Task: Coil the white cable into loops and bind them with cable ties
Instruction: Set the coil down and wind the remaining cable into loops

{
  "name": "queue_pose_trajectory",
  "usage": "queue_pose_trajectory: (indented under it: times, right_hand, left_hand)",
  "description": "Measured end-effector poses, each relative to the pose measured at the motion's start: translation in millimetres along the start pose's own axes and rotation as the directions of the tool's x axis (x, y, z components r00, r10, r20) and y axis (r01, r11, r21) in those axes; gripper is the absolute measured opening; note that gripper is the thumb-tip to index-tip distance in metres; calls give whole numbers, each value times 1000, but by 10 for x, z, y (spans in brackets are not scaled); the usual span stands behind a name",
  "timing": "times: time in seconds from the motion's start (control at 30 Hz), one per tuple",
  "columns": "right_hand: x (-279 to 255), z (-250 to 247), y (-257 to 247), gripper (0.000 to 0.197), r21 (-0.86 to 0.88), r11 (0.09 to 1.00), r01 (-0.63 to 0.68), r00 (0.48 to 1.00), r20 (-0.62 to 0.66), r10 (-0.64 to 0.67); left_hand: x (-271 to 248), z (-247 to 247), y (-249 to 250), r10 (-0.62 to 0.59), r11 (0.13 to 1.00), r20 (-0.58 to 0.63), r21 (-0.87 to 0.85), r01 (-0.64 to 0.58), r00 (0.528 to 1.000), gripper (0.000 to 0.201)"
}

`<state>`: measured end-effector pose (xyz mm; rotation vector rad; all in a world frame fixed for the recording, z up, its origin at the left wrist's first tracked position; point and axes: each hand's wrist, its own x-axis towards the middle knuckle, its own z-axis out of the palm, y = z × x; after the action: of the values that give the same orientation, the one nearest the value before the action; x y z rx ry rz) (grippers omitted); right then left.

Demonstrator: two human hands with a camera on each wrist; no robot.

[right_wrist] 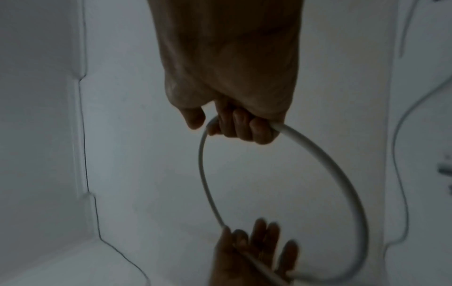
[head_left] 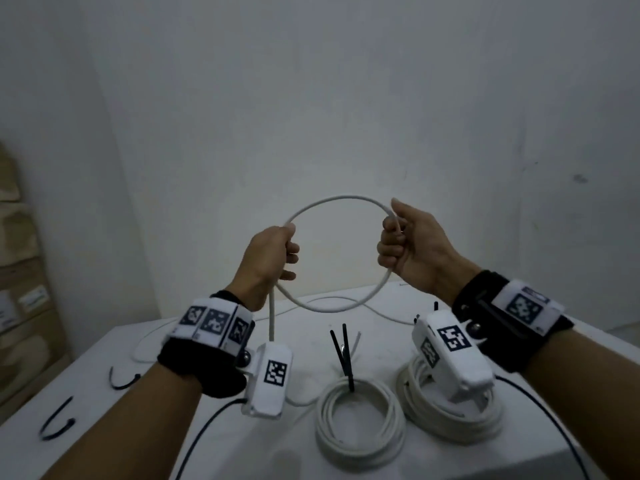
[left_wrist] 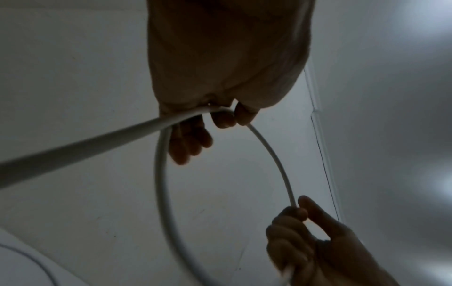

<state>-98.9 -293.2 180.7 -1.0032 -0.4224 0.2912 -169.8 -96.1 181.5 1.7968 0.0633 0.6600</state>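
Observation:
Both hands hold one round loop of the white cable (head_left: 341, 199) up in the air above the table. My left hand (head_left: 277, 252) grips the loop's left side where the cable crosses itself, and a tail hangs down from it. My right hand (head_left: 398, 242) curls its fingers round the loop's right side. In the left wrist view the left hand (left_wrist: 220, 116) pinches the cable (left_wrist: 161, 183) and the right hand (left_wrist: 300, 222) shows below. In the right wrist view the right hand (right_wrist: 234, 125) wraps the cable (right_wrist: 340, 174). Black cable ties (head_left: 57, 422) lie at the table's left.
Two finished white coils (head_left: 360, 417) (head_left: 453, 410) lie on the white table (head_left: 242, 445) near me, one with black ties (head_left: 343, 355) sticking up. Slack cable (head_left: 346, 299) trails over the far table edge. Cardboard boxes (head_left: 24, 289) stand at left. A wall rises behind.

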Motion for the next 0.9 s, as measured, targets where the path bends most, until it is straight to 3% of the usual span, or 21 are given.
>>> queue_pose_trajectory:
  times: [0.07, 0.2, 0.3, 0.37, 0.43, 0.5, 0.57, 0.63, 0.7, 0.8, 0.83, 0.9]
  right_hand:
    - [-58, 138, 109, 41, 165, 984, 67, 995, -77, -55]
    - [-121, 307, 382, 39, 303, 942, 146, 981, -167, -99]
    - [-137, 322, 477, 38, 283, 948, 146, 976, -196, -91]
    - [-144, 336, 514, 37, 191, 968, 161, 966, -231, -116]
    - [-154, 379, 571, 37, 165, 973, 164, 960, -253, -119]
    - [-167, 454, 656, 37, 252, 957, 144, 966, -247, -81]
    - [-176, 548, 779, 39, 362, 927, 102, 979, -203, -29]
    - [-195, 641, 941, 39, 402, 915, 34, 990, -138, 24]
    - [-236, 681, 1096, 39, 307, 949, -69, 993, -70, 94]
    - [-250, 588, 1173, 27, -128, 968, -217, 975, -75, 208]
    - [-213, 530, 1146, 20, -310, 931, -193, 980, -107, 167]
    - [-115, 447, 1036, 10, -569, 822, -18, 992, -110, -54]
  left_hand:
    - [-122, -6, -38, 41, 995, -67, 95, -35, 997, 32]
    - [-302, -110, -97, 162, 942, -149, 318, -107, 975, 36]
    - [-351, -248, -256, 278, 706, -104, 696, -129, 955, 38]
    - [-363, -341, -397, 315, 612, -113, 783, -111, 942, 34]
    - [-393, -410, -517, 312, 640, -136, 761, -102, 940, 36]
    - [-448, -419, -582, 238, 756, -172, 650, -71, 956, 39]
    - [-504, -377, -599, 115, 876, -199, 483, -4, 973, 37]
    - [-538, -339, -595, 5, 976, -240, 211, 47, 971, 35]
    - [-538, -346, -609, -29, 998, -286, 44, 43, 958, 34]
    - [-479, -477, -728, 59, 993, -294, 118, -25, 954, 38]
    - [-447, -541, -786, 93, 985, -274, 169, -47, 957, 39]
    - [-420, -658, -868, 125, 968, -184, 236, -79, 975, 39]
